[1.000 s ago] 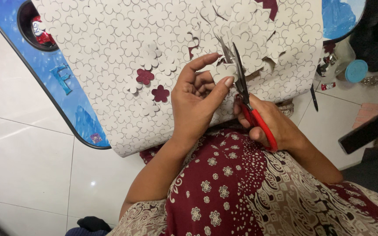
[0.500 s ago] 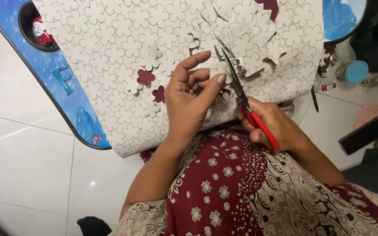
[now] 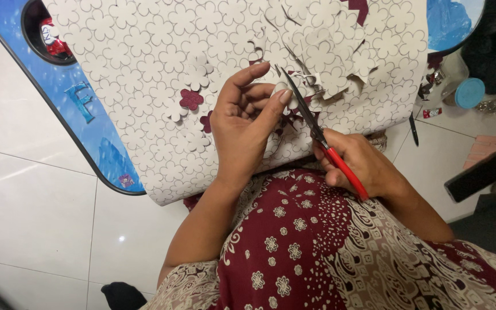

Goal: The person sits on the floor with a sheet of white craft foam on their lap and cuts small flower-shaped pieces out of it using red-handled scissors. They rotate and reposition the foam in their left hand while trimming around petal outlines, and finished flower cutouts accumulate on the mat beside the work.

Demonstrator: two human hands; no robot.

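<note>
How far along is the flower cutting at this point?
Done: a few flower-shaped holes show maroon through the white sheet, and cut flaps hang near its top. In hand: the left hand pinches a flower while the right hand works red-handled scissors. Left: most outlined flowers remain uncut.

A home floor serves as craft space: glossy white tiles (image 3: pixel 24 201), a blue children's play table (image 3: pixel 87 115), a phone (image 3: pixel 477 177) and blue-lidded jar (image 3: pixel 466 92) lying about.
</note>
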